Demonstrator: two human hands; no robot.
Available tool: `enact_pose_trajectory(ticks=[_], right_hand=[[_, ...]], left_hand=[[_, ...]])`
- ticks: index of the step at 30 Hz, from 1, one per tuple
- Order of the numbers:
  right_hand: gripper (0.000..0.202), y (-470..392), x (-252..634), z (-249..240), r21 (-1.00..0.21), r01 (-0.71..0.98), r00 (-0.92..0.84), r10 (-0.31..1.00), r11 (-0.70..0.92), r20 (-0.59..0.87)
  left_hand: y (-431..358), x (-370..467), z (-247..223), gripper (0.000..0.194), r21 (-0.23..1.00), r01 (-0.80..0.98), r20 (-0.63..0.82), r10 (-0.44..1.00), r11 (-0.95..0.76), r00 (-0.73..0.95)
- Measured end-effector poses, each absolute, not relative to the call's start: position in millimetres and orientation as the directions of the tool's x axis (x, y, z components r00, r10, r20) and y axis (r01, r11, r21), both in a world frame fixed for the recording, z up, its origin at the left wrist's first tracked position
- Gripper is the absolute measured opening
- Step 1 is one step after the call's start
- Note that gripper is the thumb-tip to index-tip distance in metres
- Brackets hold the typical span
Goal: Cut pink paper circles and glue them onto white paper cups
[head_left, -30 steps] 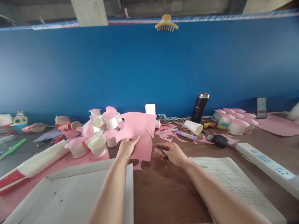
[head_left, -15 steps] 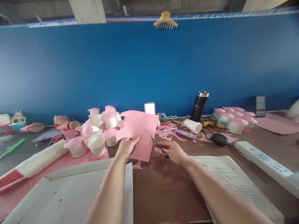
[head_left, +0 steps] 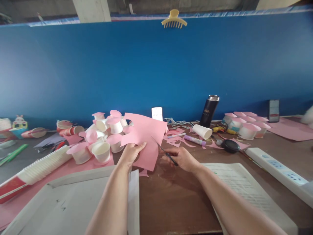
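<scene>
My left hand [head_left: 130, 153] pinches the lower edge of a pink paper sheet [head_left: 144, 132] and holds it up, tilted, above the brown table [head_left: 171, 195]. My right hand [head_left: 182, 159] grips small black-handled scissors [head_left: 163, 150]. Their blades point up and left into the sheet's right edge. A small pink offcut [head_left: 144, 173] lies on the table under the sheet.
A heap of white cups with pink lids [head_left: 102, 137] lies left of the sheet, and a sleeve of stacked cups [head_left: 39, 168] lies further left. A white tray [head_left: 73, 202] and an open book [head_left: 246, 192] sit near me. Behind are a black flask [head_left: 209, 111], glue stick [head_left: 194, 140], phone [head_left: 156, 113], power strip [head_left: 276, 171].
The pink sheet has turned slightly, its upper edge rising. The scissors have shifted a little along its right edge. Both hands stay nearly in place.
</scene>
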State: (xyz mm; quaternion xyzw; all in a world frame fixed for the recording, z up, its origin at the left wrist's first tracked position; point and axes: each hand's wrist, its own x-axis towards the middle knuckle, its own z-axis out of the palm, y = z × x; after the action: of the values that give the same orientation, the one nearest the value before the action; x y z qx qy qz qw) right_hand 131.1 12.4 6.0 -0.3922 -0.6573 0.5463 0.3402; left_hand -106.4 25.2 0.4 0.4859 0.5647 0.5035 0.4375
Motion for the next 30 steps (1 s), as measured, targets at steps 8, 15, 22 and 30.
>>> enact_pose_trajectory(ticks=[8, 15, 22, 30], right_hand=[[0.049, 17, 140, 2, -0.988, 0.138, -0.521, 0.853, 0.068, -0.014], [0.047, 14, 140, 11, -0.976, 0.197, -0.524, 0.851, 0.088, -0.029], [0.038, 13, 140, 15, -0.966, 0.225, -0.532, 0.847, 0.128, -0.012], [0.036, 10, 143, 21, -0.972, 0.19, -0.556, 0.831, 0.14, 0.011]], left_hand=[[19, -104, 10, 0.05, 0.979, 0.2, -0.011, 0.992, 0.036, -0.127], [15, -100, 17, 0.054, 0.928, 0.366, -0.027, 0.994, 0.064, -0.104], [14, -99, 18, 0.054, 0.926, 0.369, -0.047, 0.994, 0.081, -0.1], [15, -101, 15, 0.052, 0.951, 0.297, -0.072, 0.995, 0.088, -0.065]])
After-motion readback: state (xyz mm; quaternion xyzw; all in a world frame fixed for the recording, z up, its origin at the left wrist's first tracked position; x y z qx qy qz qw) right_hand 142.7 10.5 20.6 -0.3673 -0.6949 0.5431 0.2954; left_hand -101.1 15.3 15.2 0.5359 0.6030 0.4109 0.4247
